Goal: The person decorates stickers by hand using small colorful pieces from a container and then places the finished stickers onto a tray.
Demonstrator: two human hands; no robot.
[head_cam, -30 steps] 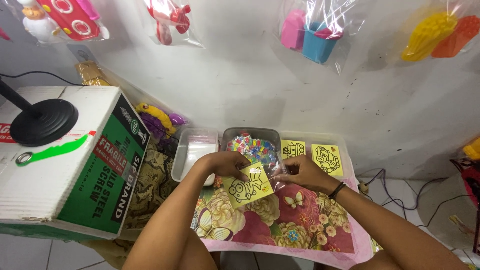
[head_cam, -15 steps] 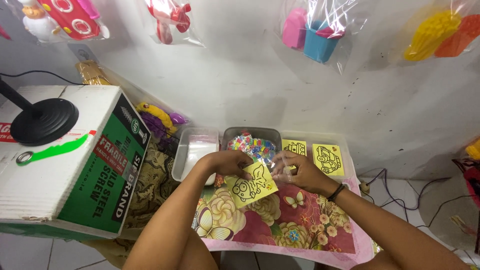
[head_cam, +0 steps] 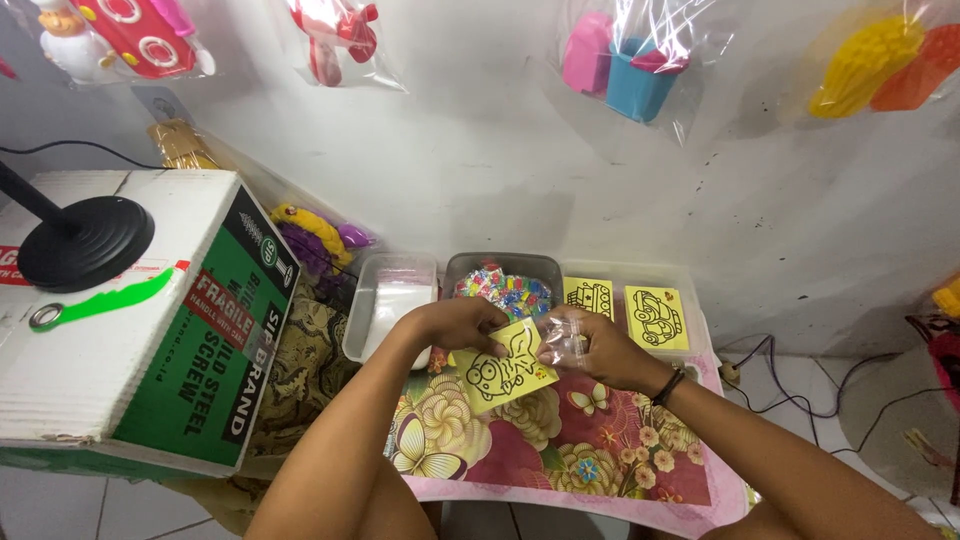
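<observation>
Your left hand [head_cam: 455, 325] pinches the upper corner of a small yellow square card printed with a black cartoon outline [head_cam: 503, 367], holding it tilted just above the flowered pink cloth on the bench [head_cam: 560, 460], likely so its face stays turned up toward you. Your right hand [head_cam: 590, 345] is closed on a small clear plastic sleeve [head_cam: 562, 338] right at the card's top right edge, touching it or nearly so; whether the card's corner is already inside the sleeve cannot be told. Just behind your hands sits a grey tray of small multicoloured packets [head_cam: 503, 287], with an empty-looking clear plastic tray [head_cam: 385, 305] to its left and a clear tray holding two more yellow outline cards [head_cam: 630, 310] to its right, all within easy reach. A large white and green cardboard box [head_cam: 150, 320] stands well off to your left.
</observation>
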